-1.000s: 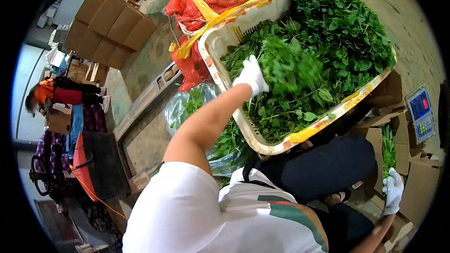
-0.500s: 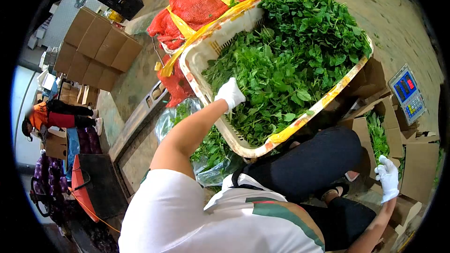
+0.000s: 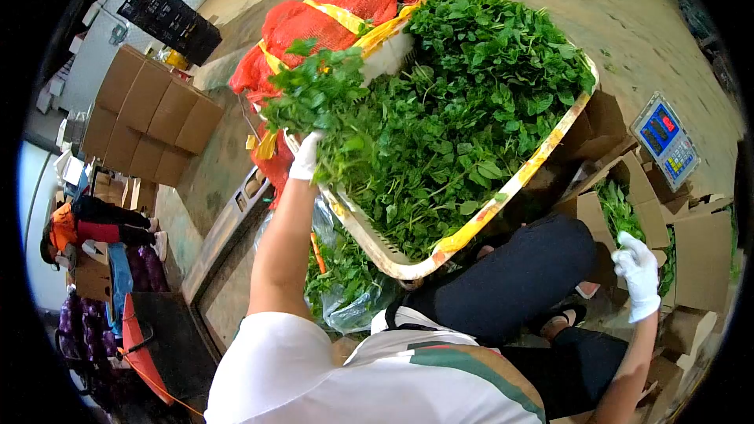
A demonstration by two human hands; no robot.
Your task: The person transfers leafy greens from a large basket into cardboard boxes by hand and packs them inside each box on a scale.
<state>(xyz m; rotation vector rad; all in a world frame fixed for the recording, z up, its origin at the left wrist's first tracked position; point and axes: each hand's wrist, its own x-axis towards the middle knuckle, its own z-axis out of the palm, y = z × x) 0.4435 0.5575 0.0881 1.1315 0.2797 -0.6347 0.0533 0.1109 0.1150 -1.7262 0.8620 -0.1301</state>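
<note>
My left hand point(image 3: 306, 155), in a white glove, is closed around the stems of a bunch of leafy greens point(image 3: 318, 94) that looks like mint. It holds the bunch up at the left rim of a large white plastic crate point(image 3: 369, 239). Heaped in the crate are more mint-like greens point(image 3: 479, 110). My right hand point(image 3: 638, 276), also gloved, is beside an open cardboard box point(image 3: 646, 192) containing greens point(image 3: 620, 208). Its fingers are loosely bent and apart, with nothing visible in them.
Red mesh sacks point(image 3: 314, 27) lie behind the crate. A clear plastic bag point(image 3: 353, 310) with greens is below its left corner. At right stands a scale display point(image 3: 666, 141). Stacked cartons point(image 3: 149, 118) and a person in orange point(image 3: 63, 228) are at left.
My left hand has moved left from inside the crate to its rim, and now lifts a bunch of greens. The right hand has shifted slightly up and left in view, staying by the box.
</note>
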